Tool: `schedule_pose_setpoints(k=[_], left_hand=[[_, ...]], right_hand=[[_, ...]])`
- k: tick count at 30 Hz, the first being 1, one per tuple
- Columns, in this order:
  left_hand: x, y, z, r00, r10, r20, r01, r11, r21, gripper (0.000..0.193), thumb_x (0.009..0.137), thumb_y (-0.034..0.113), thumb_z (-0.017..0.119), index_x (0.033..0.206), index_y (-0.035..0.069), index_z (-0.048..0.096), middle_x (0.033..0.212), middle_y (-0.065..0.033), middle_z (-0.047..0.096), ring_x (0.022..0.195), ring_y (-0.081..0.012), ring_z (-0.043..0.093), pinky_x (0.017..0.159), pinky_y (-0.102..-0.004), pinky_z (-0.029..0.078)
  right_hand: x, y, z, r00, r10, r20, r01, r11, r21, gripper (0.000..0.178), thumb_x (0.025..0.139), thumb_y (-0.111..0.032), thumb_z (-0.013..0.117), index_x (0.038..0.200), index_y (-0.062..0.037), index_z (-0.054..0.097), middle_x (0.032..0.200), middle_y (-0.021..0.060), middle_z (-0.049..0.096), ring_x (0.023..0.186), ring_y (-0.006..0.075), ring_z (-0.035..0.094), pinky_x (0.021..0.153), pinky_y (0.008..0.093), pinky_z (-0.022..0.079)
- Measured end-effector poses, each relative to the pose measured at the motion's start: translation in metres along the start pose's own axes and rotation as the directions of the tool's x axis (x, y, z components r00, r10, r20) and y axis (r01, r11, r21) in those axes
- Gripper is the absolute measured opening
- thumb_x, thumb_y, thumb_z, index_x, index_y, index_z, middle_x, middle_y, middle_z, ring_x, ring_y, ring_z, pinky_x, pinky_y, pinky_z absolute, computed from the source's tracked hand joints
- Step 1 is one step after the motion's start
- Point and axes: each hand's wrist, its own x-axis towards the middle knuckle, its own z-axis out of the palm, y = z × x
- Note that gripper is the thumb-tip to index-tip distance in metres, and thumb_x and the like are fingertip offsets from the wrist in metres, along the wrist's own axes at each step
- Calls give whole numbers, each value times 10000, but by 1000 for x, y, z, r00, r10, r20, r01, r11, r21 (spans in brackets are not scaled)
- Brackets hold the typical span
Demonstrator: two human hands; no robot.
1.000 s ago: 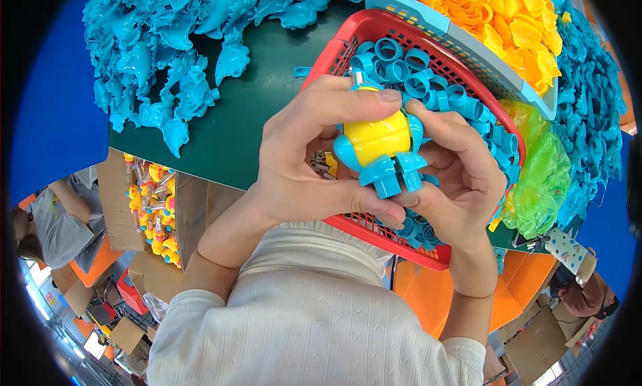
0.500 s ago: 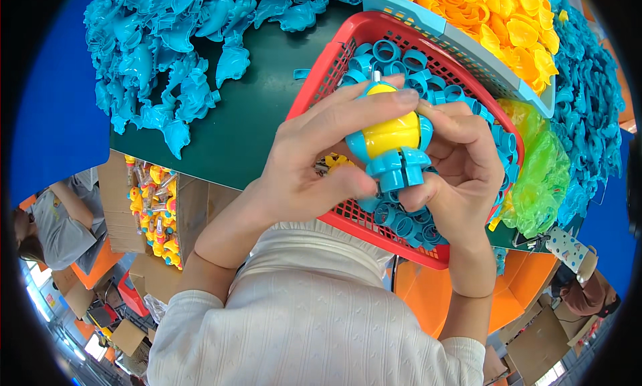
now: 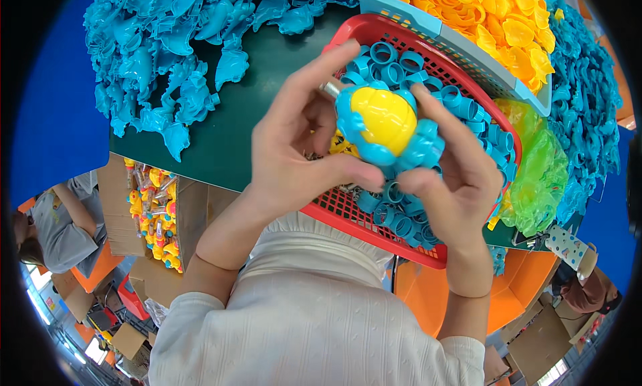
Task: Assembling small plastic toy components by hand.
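Note:
A shiny blue plastic toy figure point(image 3: 386, 122) with a rounded yellow front is held in mid-air above the red basket point(image 3: 374, 239). A silvery metal tip sticks out of its upper left end. My left hand point(image 3: 284, 159) grips it from the left, the thumb under the blue edge and the index finger stretched past the metal tip. From the right, my right hand point(image 3: 468, 192) curls round the blue end, thumb below and fingers behind. Blue rings point(image 3: 461, 105) fill much of the basket, with a few yellow-and-black pieces point(image 3: 342, 145) partly hidden behind my left hand.
A heap of blue shell pieces point(image 3: 160, 48) lies far left on the dark green table point(image 3: 200, 160). Behind the red basket stands a blue-grey basket point(image 3: 435, 28) of orange-yellow pieces. A green plastic bag point(image 3: 535, 162) and more blue parts point(image 3: 588, 105) are at right; a toy-filled cardboard box point(image 3: 120, 215) is lower left.
The toy figure has been tipped over: its metal tip swung from pointing away to pointing left. My left index finger has lifted off its front, and both hands have shifted their grip.

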Motion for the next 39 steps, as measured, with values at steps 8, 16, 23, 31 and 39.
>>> schedule_pose_setpoints(k=[8, 16, 23, 31, 39], left_hand=[[8, -5, -1, 953, 263, 150, -262, 965, -23, 706, 536, 74, 825, 1168, 20, 515, 1105, -99, 556, 967, -169, 544, 847, -282, 455], [6, -2, -2, 948, 287, 138, -293, 956, 23, 624, 572, 112, 811, 1126, 13, 541, 1125, -127, 564, 1039, -192, 532, 877, -297, 447], [4, -5, -1, 957, 262, 127, -253, 964, -82, 617, 590, 107, 806, 1130, 13, 521, 1156, -122, 506, 1063, -200, 517, 877, -304, 451], [6, -7, 0, 947, 301, 115, -299, 954, -37, 606, 606, 87, 802, 1122, 8, 492, 1154, -148, 515, 1064, -204, 527, 882, -312, 452], [4, 0, 4, 997, 52, 64, -39, 981, -193, 547, 719, 144, 736, 1136, -1, 413, 1125, -167, 553, 1023, -190, 547, 873, -308, 459]], right_hand=[[2, 3, -9, 990, -133, 44, 135, 989, -52, 521, 736, -134, 713, 1161, 80, 500, 1151, 173, 547, 1072, 221, 524, 941, 337, 395], [3, 5, 0, 992, -109, -60, 108, 994, -17, 442, 697, -74, 703, 1114, -3, 576, 1094, 130, 603, 972, 220, 601, 829, 301, 472], [11, -6, -17, 998, 24, -63, -21, 999, 44, 439, 661, -58, 702, 1082, -22, 582, 1053, 126, 603, 936, 230, 597, 813, 320, 460], [6, 8, -16, 993, 0, 114, 99, 505, -857, 235, 642, -33, 677, 839, -20, 548, 971, 84, 503, 835, 252, 510, 712, 373, 384], [8, 17, -12, 993, -28, 111, 108, 537, -836, 211, 644, -49, 685, 826, -36, 580, 946, 66, 510, 841, 244, 505, 715, 346, 367]])
